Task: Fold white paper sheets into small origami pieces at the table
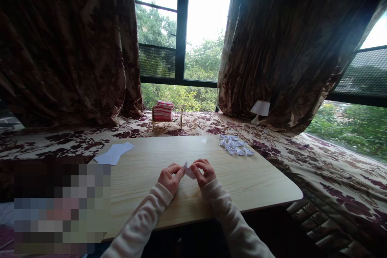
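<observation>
Between my two hands, just above the wooden table (145, 193), is a small piece of folded white paper (190, 172) with a pointed tip standing up. My left hand (171, 177) pinches its left side between thumb and fingers. On the right side, my right hand (204, 171) grips it the same way, fingers curled. Part of the paper is hidden behind the fingertips. Toward the far right of the table lies a cluster of several folded white paper pieces (234, 145). Flat white paper sheets (114, 154) rest at the table's far left.
A small white scrap (204, 141) lies near the table's back edge. Behind, on the flowered cloth (199, 123), stand a little rack with folded striped cloths (163, 111) and a white lamp (260, 109). The lower left is blurred by pixel blocks.
</observation>
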{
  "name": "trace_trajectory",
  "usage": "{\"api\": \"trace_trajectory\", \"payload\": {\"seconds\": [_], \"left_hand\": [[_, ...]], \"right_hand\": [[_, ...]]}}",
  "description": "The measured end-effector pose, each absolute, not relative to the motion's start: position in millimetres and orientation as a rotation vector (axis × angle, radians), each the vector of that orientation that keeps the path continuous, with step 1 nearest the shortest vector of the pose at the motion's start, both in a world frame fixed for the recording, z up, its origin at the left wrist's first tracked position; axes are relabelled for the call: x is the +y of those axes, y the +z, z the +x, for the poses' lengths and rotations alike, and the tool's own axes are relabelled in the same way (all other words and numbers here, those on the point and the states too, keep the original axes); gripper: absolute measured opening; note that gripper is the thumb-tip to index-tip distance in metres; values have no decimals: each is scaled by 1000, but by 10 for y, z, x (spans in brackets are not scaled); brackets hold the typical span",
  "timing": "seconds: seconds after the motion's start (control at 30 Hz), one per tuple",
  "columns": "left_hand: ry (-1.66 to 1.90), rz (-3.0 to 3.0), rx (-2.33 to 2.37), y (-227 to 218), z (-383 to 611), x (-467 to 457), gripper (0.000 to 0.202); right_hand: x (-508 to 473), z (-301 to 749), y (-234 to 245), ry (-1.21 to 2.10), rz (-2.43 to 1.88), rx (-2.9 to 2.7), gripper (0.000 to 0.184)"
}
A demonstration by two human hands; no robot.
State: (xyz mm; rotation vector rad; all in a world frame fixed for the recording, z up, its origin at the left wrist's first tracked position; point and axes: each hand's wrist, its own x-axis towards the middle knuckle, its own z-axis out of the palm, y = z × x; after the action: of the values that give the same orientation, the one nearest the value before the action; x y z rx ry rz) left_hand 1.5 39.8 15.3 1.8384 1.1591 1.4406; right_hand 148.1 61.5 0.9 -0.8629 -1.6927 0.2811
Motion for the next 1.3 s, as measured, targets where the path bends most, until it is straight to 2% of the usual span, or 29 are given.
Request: {"api": "trace_trajectory", "payload": {"seconds": [0.27, 0.47, 0.8, 1.3], "left_hand": [[1475, 1778, 1204, 135, -38, 431, 22], [1467, 1804, 1205, 127, -25, 442, 29], [1649, 1971, 1269, 79, -4, 439, 9], [1608, 2001, 1296, 30, 2, 469, 6]], "right_hand": [[690, 1479, -72, 288, -908, -1649, 11], [708, 1493, -101, 277, -938, -1610, 12], [702, 1496, -100, 273, -942, -1596, 12], [696, 1449, -119, 208, -846, -1745, 5]]}}
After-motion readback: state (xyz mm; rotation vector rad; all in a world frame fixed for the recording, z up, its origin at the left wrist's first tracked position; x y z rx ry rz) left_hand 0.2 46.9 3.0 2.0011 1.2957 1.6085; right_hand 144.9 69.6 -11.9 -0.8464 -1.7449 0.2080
